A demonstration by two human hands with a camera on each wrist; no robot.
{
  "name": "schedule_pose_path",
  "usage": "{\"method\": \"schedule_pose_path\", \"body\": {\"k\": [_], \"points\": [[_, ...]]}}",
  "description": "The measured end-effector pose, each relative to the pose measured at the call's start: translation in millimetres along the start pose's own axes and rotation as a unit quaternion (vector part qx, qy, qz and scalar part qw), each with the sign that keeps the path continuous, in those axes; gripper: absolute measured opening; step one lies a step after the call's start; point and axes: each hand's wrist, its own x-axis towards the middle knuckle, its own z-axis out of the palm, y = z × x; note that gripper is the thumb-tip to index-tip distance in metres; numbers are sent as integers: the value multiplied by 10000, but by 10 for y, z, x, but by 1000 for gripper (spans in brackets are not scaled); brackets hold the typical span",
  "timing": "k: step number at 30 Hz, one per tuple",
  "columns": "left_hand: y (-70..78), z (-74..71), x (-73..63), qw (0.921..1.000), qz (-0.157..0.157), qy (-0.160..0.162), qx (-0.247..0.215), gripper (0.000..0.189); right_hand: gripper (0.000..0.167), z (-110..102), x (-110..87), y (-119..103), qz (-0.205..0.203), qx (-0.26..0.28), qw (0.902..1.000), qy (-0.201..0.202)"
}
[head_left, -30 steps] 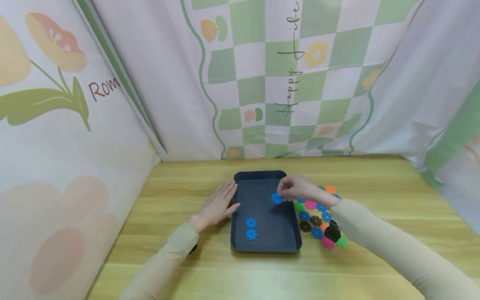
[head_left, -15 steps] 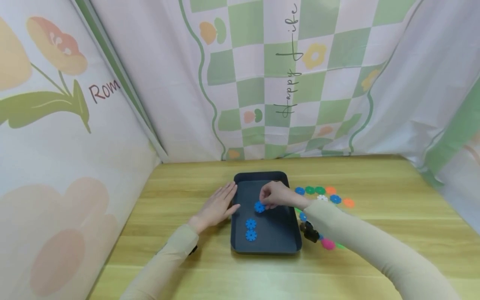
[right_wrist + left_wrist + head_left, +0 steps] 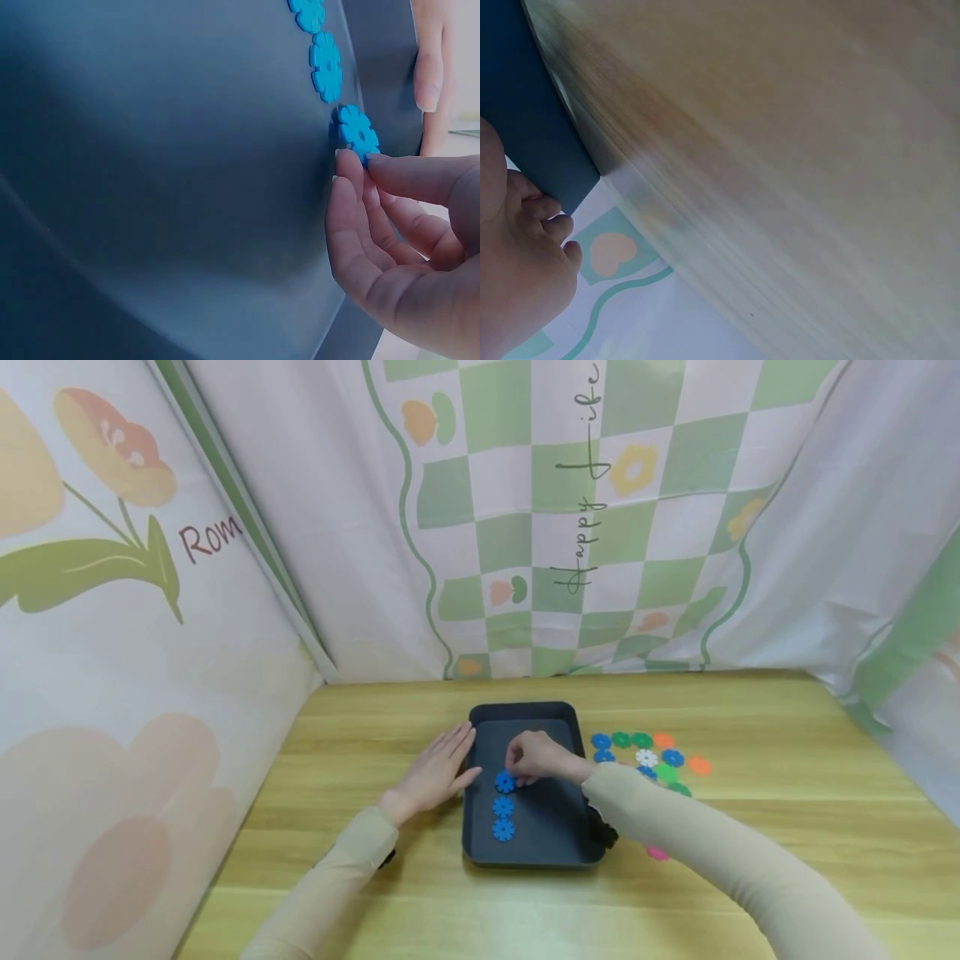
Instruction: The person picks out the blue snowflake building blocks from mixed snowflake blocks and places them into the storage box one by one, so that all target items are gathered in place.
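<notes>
My right hand (image 3: 534,757) pinches a blue notched disc (image 3: 358,133) between thumb and fingertips, low over the dark grey tray (image 3: 551,827). Two more blue discs lie flat in a column on the tray floor, a middle disc (image 3: 503,807) and a lower disc (image 3: 503,831). The held disc is in line with them, just beyond the middle one and slightly tilted in the right wrist view. With fingers extended, my left hand (image 3: 435,770) rests against the tray's left rim. The left wrist view has that hand (image 3: 529,262) at the tray's wall.
Right of the tray lie many loose notched discs, among them a white disc (image 3: 647,758), an orange disc (image 3: 699,765) and a green disc (image 3: 642,740). My right sleeve (image 3: 675,814) covers part of them. A patterned curtain (image 3: 585,527) hangs behind the wooden table (image 3: 375,718).
My right hand has carried the blue disc leftward and nearer across the tray, up to the two lying discs. The left hand has stayed at the rim.
</notes>
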Motion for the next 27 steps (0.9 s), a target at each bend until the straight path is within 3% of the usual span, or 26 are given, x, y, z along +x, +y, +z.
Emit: {"method": "schedule_pose_path", "body": {"k": [14,27], "points": [[-7,6,5,9998,-80,-177,-24,70,9,41,14,-26,142,80,9999,-57],[-18,25,15,9999,-23,-101,32,70,9,59,17,-28,213,145,9996,-84]]}}
